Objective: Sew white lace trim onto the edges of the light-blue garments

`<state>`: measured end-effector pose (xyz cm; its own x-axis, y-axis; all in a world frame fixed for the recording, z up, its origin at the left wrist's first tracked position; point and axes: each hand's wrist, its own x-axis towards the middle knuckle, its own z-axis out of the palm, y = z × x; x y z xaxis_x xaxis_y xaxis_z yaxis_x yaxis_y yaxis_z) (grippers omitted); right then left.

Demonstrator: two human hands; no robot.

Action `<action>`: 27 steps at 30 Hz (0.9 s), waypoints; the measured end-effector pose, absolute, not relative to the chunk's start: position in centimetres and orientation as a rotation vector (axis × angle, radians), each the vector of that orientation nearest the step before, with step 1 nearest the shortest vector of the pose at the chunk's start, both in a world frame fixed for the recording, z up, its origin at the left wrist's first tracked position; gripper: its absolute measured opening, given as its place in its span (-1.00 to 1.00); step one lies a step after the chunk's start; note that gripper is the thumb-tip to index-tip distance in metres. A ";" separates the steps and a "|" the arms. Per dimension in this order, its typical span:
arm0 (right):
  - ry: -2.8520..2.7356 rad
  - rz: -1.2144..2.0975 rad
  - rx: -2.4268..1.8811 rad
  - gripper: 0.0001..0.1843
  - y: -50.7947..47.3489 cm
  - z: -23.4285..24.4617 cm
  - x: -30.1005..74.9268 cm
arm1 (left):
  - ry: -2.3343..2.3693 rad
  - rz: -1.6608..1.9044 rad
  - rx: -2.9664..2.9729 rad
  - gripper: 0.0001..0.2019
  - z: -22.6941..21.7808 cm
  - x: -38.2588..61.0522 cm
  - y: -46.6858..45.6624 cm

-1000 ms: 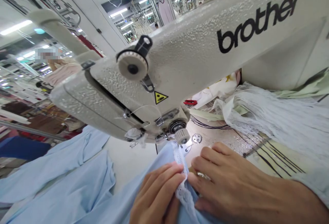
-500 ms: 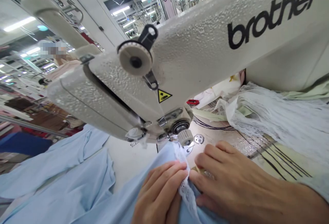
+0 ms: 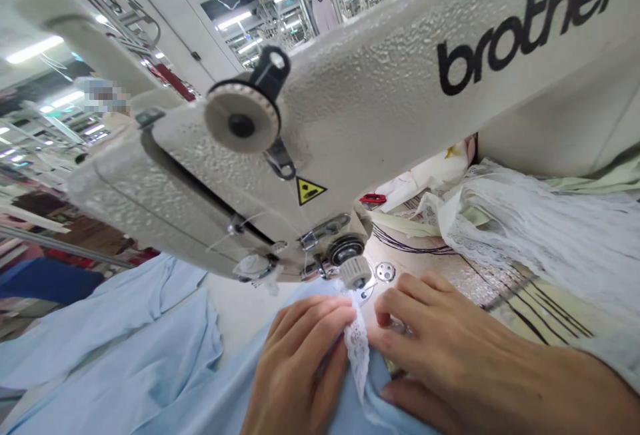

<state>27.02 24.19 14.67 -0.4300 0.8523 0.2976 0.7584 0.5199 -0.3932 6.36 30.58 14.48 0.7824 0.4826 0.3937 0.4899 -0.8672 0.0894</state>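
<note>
The machine (image 3: 370, 108) bears black lettering (image 3: 533, 32), "brother", and a yellow triangular warning sign (image 3: 309, 190) with black pictograms.

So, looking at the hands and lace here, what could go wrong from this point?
A finger injury is possible: the left hand and right hand are both close to the stitching end of the sewing machine.
The white lace trim might end up crooked, since it curves between the hands.
The light blue fabric could pucker if it shifts under the lace.
</note>
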 end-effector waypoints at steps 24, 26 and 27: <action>-2.290 0.116 -1.280 -0.88 24.1 13.6 26.7 | -0.853 -0.490 -2.976 -0.64 14.3 2.7 30.7; -2.267 0.113 -1.279 -0.88 24.1 13.5 26.6 | -0.824 -0.400 -2.961 -0.58 14.8 2.5 31.0; -2.257 0.109 -1.271 -0.87 24.1 13.5 26.5 | -0.795 -0.374 -2.931 -0.57 15.0 2.7 30.9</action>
